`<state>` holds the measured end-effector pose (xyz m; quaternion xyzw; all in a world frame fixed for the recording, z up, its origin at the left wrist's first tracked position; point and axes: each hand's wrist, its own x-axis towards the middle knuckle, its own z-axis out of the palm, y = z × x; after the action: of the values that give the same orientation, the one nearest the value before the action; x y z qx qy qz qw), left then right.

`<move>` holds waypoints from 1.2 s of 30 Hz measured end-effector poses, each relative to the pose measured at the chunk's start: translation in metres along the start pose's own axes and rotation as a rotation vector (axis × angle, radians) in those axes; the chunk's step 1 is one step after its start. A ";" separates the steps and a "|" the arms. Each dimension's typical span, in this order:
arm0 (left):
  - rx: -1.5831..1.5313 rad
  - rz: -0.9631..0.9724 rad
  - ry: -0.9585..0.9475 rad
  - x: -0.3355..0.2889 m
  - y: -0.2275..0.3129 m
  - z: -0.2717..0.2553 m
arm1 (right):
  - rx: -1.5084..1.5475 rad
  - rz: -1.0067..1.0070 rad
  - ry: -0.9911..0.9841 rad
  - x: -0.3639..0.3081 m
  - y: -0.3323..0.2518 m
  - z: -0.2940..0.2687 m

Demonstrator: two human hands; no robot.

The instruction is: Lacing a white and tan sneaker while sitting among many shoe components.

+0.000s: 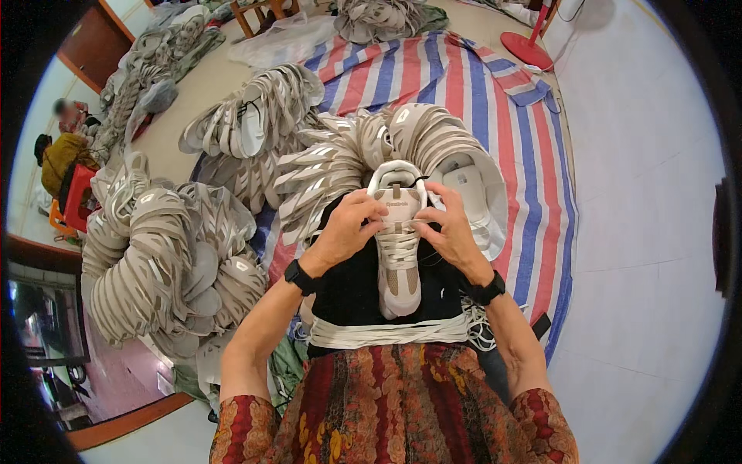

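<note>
A beige and white sneaker (400, 282) lies on a black cloth (348, 294) over my lap, toe pointing toward me. White shoelace (399, 249) crosses its lower eyelets, and the tongue (396, 207) shows above the lacing. My left hand (352, 226) is closed at the left eyelet edge, thumb and forefinger pinching the lace. On the opposite edge, my right hand (450, 230) pinches the lace too, its other fingers along the shoe's side. Fingertips cover most of the lace ends. A bundle of white laces (386, 334) lies across my lap below the toe.
Strung bunches of beige shoe uppers stand just beyond the sneaker (340, 166), farther left (255, 116) and at near left (143, 271). A striped tarp (533, 201) covers the floor. A white wall (641, 232) rises at right. Another person (66, 162) sits far left.
</note>
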<state>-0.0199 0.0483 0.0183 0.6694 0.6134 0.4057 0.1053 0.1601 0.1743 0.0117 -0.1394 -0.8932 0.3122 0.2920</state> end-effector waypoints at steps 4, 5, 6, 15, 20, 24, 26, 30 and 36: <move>0.233 0.075 0.038 -0.004 0.015 0.006 | 0.177 0.211 -0.072 -0.001 -0.006 -0.005; 0.262 0.058 0.055 -0.005 0.016 0.006 | 0.192 0.166 -0.067 0.002 -0.006 -0.006; 0.262 0.068 0.076 -0.005 0.018 0.006 | 0.276 0.238 0.009 0.005 -0.006 -0.007; -0.017 -0.127 0.017 -0.014 0.020 0.002 | -0.284 -0.213 0.078 -0.009 -0.013 0.001; 0.359 0.070 -0.092 -0.015 0.014 0.001 | -0.421 -0.050 0.026 -0.018 -0.017 0.024; 0.423 0.190 -0.071 -0.015 0.010 -0.004 | -0.407 0.028 0.008 -0.017 -0.019 0.029; 0.436 0.227 -0.105 -0.014 0.008 -0.004 | -0.327 0.155 0.015 -0.016 -0.020 0.031; 0.481 0.177 -0.134 -0.010 0.005 0.002 | -0.226 0.247 -0.006 -0.011 -0.013 0.033; -0.035 -0.353 0.043 0.002 0.003 0.019 | -0.096 0.402 -0.069 -0.005 -0.007 0.025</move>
<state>-0.0056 0.0559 0.0087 0.5403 0.7164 0.4060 0.1734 0.1485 0.1551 -0.0022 -0.3181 -0.8707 0.3258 0.1862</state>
